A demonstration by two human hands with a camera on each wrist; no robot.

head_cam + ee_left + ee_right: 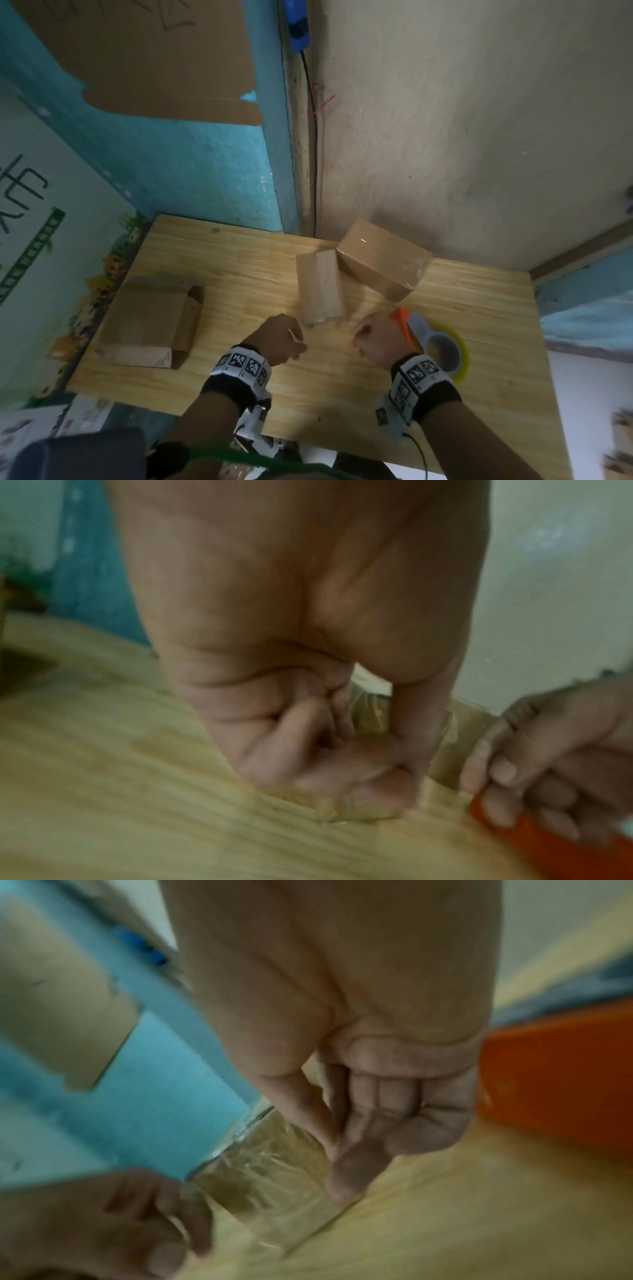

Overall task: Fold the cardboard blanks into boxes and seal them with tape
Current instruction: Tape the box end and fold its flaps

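A person's two hands stretch a strip of clear tape (270,1185) low over a wooden table, near its front edge; the left hand (281,337) pinches one end with curled fingers, and the right hand (376,342) pinches the other between thumb and fingertips, seen clearly only from the wrist views; the step in hand appears to be taping, with the strip cut or torn free and ready to lay on; the next move likely calls for carrying the strip flat and unwrinkled to the seam of the small box (320,286) just beyond the hands, mid-table, then pressing it down along the flaps; that box stands closed with a pale band of tape already down one face; touching its far corner, toward the table's back edge, a larger box (383,263) lies closed and glossy with tape; what either holds, if anything, cannot be seen; near the left edge a stack of flat cardboard blanks (147,322) waits, its right end gaping open and showing nothing inside; the tape dispenser (435,342), orange-handled with a yellowish roll, rests beside the right hand toward the right edge.
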